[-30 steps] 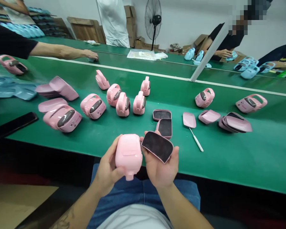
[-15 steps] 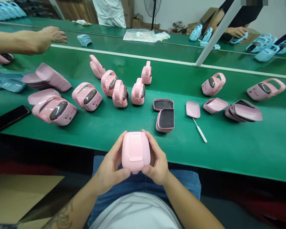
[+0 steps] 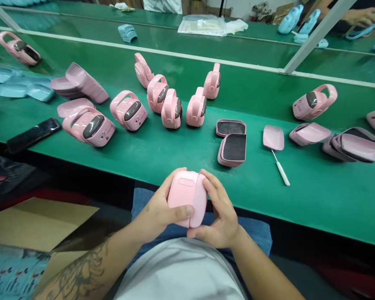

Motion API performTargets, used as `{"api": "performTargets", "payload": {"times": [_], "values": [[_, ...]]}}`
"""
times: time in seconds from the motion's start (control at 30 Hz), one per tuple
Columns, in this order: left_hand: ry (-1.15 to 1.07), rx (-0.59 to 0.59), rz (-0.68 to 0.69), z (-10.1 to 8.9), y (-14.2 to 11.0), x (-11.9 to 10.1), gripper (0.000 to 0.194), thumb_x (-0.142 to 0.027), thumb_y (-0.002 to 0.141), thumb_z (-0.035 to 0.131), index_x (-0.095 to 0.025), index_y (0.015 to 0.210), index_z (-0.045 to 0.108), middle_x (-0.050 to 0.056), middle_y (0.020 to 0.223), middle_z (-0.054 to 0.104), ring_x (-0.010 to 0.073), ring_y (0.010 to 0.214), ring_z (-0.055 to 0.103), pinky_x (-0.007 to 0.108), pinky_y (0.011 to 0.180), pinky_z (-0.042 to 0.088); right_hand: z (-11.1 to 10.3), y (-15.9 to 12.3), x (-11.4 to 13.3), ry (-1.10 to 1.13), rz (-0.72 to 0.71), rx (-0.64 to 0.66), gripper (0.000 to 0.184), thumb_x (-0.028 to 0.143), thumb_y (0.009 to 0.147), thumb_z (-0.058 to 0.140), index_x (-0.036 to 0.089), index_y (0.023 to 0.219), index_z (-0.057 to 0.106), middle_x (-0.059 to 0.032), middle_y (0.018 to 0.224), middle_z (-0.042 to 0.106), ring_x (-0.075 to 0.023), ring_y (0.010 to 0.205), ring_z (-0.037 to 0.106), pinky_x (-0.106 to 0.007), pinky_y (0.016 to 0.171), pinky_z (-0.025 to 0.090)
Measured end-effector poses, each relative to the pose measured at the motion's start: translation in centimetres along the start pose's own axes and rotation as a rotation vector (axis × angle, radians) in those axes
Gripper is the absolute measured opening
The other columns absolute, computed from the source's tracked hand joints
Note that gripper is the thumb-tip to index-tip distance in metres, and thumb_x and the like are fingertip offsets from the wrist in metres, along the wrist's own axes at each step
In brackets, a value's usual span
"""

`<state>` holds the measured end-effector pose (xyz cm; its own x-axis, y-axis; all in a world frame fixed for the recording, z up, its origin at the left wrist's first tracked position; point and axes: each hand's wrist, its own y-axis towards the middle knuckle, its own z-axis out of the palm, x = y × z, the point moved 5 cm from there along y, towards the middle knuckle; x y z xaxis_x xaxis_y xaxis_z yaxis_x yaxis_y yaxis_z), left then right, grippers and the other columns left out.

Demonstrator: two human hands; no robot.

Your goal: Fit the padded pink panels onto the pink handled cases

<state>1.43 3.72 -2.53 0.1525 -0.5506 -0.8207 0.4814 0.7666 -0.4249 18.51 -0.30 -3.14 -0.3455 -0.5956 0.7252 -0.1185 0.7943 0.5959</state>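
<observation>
Over my lap, at the near edge of the green belt point(image 3: 181, 156), I hold a pink plastic housing point(image 3: 187, 198) between both hands. My left hand point(image 3: 158, 210) wraps its left side, thumb across the lower front. My right hand point(image 3: 220, 212) presses a pink cover against its right side, fingers closed on it. Just beyond, on the belt, lies a small stack of pink covers with dark pads point(image 3: 233, 150), with another such cover point(image 3: 230, 127) behind it.
Several finished pink units point(image 3: 171, 108) stand in a cluster mid-belt, with more at left point(image 3: 89, 127) and right point(image 3: 314, 102). Pink lids are stacked at left point(image 3: 81, 83) and right point(image 3: 353, 146). A white-handled tool point(image 3: 281, 168) lies by a pink lid point(image 3: 273, 137). A black phone point(image 3: 33, 135) sits left, a cardboard box point(image 3: 34, 221) below.
A second ago my right hand held a dark-padded cover apart from the housing; now it is pressed onto the housing's side. My view has tilted down. Another person's arm at top left is gone.
</observation>
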Motion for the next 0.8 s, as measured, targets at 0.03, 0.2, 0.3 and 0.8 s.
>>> {"api": "performTargets", "payload": {"times": [0.03, 0.2, 0.3, 0.8], "values": [[-0.014, 0.012, -0.026, 0.0, 0.0, 0.1, 0.103, -0.041, 0.074, 0.100, -0.033, 0.160, 0.043, 0.011, 0.149, 0.061, 0.0278, 0.123, 0.063, 0.036, 0.095, 0.059, -0.2, 0.1, 0.1, -0.014, -0.014, 0.015, 0.105, 0.070, 0.092, 0.075, 0.016, 0.173, 0.034, -0.0264, 0.172, 0.043, -0.0389, 0.160, 0.049, -0.060, 0.126, 0.050], [-0.026, -0.028, -0.077, 0.1, 0.1, 0.1, 0.111, -0.040, 0.062, 0.106, -0.029, 0.154, 0.046, 0.012, 0.144, 0.062, 0.0284, 0.121, 0.062, 0.035, 0.090, 0.059, -0.5, 0.2, 0.7, -0.043, -0.058, 0.072, 0.102, 0.063, 0.094, 0.076, 0.017, 0.174, 0.032, -0.0257, 0.173, 0.041, -0.0392, 0.161, 0.047, -0.061, 0.126, 0.050], [-0.034, -0.046, -0.076, 0.1, 0.2, 0.2, 0.112, -0.039, 0.060, 0.107, -0.028, 0.153, 0.047, 0.012, 0.143, 0.062, 0.0292, 0.120, 0.063, 0.035, 0.089, 0.059, -0.5, 0.1, 0.9, -0.052, -0.042, 0.094, 0.103, 0.061, 0.093, 0.079, 0.019, 0.175, 0.031, -0.0240, 0.177, 0.035, -0.0381, 0.164, 0.042, -0.059, 0.128, 0.048], [-0.158, 0.004, -0.071, 0.8, 1.2, 0.2, 0.103, -0.031, 0.062, 0.106, -0.029, 0.149, 0.051, 0.015, 0.153, 0.062, 0.0412, 0.138, 0.061, 0.046, 0.097, 0.060, -1.4, 0.9, 1.8, -0.191, 0.004, 0.193, 0.113, 0.059, 0.088, 0.084, 0.023, 0.177, 0.024, -0.0267, 0.174, 0.038, -0.0430, 0.161, 0.044, -0.067, 0.125, 0.049]]}}
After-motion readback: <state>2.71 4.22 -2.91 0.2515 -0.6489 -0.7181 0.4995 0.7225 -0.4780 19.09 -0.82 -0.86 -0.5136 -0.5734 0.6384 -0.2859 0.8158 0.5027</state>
